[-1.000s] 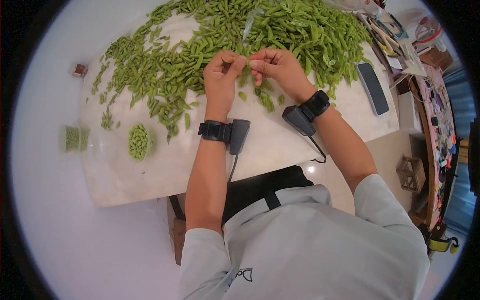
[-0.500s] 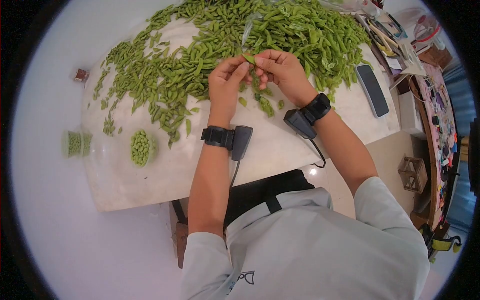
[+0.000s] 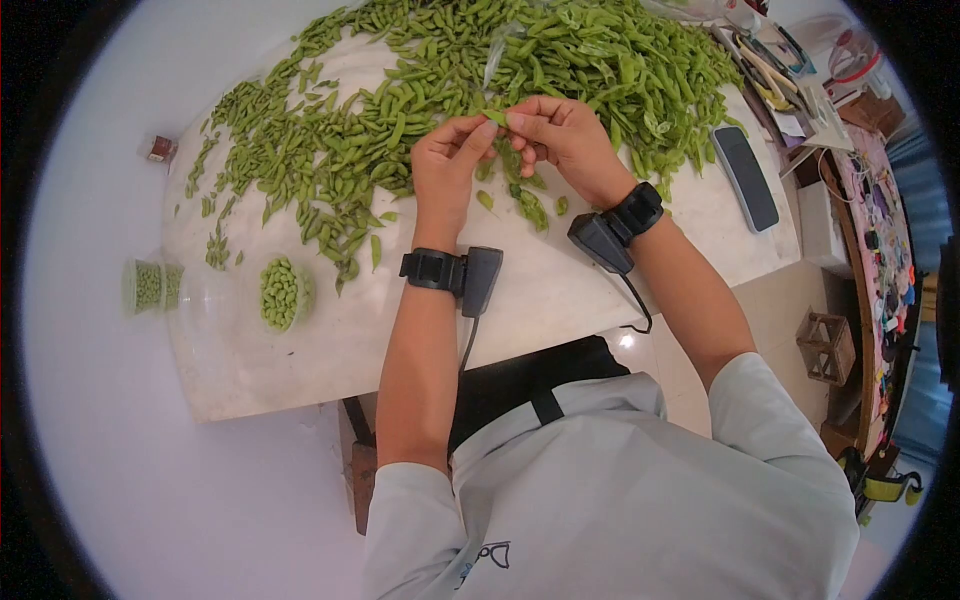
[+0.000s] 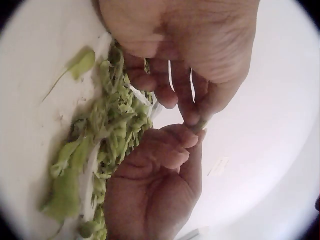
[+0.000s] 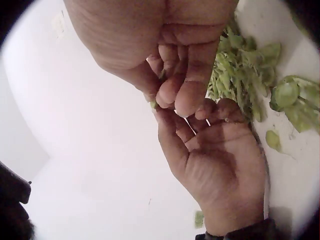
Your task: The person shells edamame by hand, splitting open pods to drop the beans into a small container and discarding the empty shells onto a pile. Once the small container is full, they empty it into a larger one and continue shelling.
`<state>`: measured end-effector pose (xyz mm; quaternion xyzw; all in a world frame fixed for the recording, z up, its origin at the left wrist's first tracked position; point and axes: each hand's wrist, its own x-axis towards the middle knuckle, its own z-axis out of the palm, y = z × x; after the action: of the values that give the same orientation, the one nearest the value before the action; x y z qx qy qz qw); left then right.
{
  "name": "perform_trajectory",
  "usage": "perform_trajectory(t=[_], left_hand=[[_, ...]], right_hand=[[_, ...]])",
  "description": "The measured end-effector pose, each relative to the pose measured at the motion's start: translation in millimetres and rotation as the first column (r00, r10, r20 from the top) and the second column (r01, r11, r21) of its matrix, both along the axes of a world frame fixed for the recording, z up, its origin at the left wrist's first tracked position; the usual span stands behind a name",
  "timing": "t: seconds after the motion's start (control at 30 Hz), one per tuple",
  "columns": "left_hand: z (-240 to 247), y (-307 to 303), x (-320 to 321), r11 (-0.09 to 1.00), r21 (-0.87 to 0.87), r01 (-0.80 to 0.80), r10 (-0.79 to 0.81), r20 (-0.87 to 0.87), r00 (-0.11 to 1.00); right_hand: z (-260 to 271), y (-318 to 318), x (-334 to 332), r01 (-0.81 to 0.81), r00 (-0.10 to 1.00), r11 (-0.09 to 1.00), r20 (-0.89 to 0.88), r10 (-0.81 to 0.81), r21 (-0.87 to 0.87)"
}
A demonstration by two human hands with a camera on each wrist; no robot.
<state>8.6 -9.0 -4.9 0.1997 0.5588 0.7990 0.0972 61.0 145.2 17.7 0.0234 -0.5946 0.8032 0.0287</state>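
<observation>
Above the near side of the heap, my left hand (image 3: 443, 170) and right hand (image 3: 572, 148) meet at the fingertips. Between them is a green soybean pod (image 3: 496, 117), pinched by thumb and fingers at each end. Seen from the left wrist, only a sliver of the pod (image 4: 202, 123) shows between the fingertips. The right wrist view likewise has just a green tip (image 5: 153, 105) in sight, the fingers covering the rest. Below the hands, a few loose pods (image 3: 530, 205) lie on the white tabletop (image 3: 350, 345).
A large heap of soybean pods (image 3: 620, 70) spreads over the far half of the table. On the left stands a clear cup of shelled beans (image 3: 281, 295), with another bean-filled container (image 3: 150, 287) beyond it. A phone (image 3: 746, 180) lies at the right edge.
One second ago the fingertips were closed together with little green showing; since then a whole pod has come into view between both hands. Over the last half second the hands barely shift.
</observation>
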Motion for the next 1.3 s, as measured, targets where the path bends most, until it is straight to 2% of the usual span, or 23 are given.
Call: perform_trajectory(t=[0.23,0.43,0.93,1.13,1.3], left_hand=[[-3,-1,-4,1.000,0.016,-0.001,0.001,-0.015,1.000],[1,-1,0,0.999,-0.036,-0.016,0.015,-0.021,1.000],[-5,-2,-4,0.999,-0.035,-0.017,0.016,-0.034,0.999],[-7,-2,-3,0.997,-0.049,-0.055,0.052,-0.060,0.997],[-4,0,-2,0.996,-0.070,-0.061,0.058,-0.035,0.998]], right_hand=[[1,0,1,-0.003,1.000,0.996,-0.017,0.005,0.093],[1,1,0,0.031,0.999,0.994,-0.033,-0.027,0.101],[-1,1,-1,0.013,0.999,0.994,-0.034,-0.010,0.104],[2,-2,1,0.051,0.996,0.974,-0.087,-0.033,0.220],[1,-2,1,0.070,0.993,0.967,-0.109,-0.044,0.245]])
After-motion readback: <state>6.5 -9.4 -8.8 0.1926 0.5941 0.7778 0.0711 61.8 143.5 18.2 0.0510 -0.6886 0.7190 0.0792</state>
